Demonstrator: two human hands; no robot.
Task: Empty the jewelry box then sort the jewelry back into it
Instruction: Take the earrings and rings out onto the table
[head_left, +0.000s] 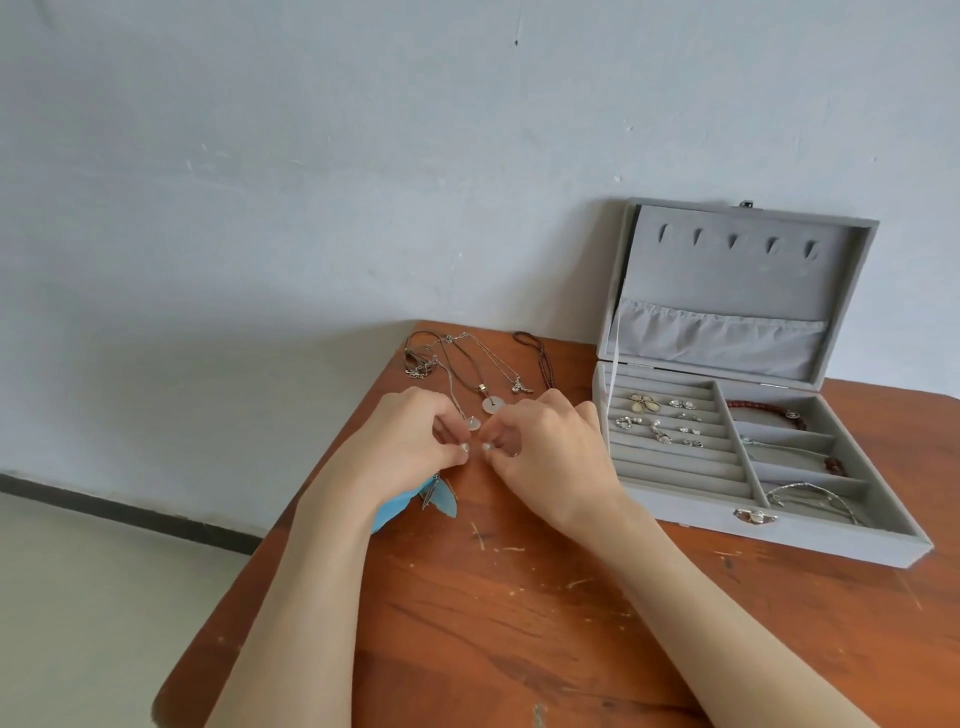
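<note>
The grey jewelry box (675, 512) stands open at the table's right, its lid upright against the wall. Its ring rolls hold several small earrings and rings (662, 418). The side compartments hold a red bead bracelet (763, 410) and silver chains (810, 501). Several necklaces (467, 371) lie spread on the table at the back, among them one with a round white pendant (490, 404). My left hand (410, 441) and right hand (545, 447) meet fingertip to fingertip just in front of them. Both pinch the top of a blue feather piece (441, 501), which hangs below my left hand.
The brown wooden table (519, 597) is scratched, and its left edge runs diagonally beside my left forearm. A grey wall stands directly behind. A dark bead necklace (537, 358) lies between the other necklaces and the box.
</note>
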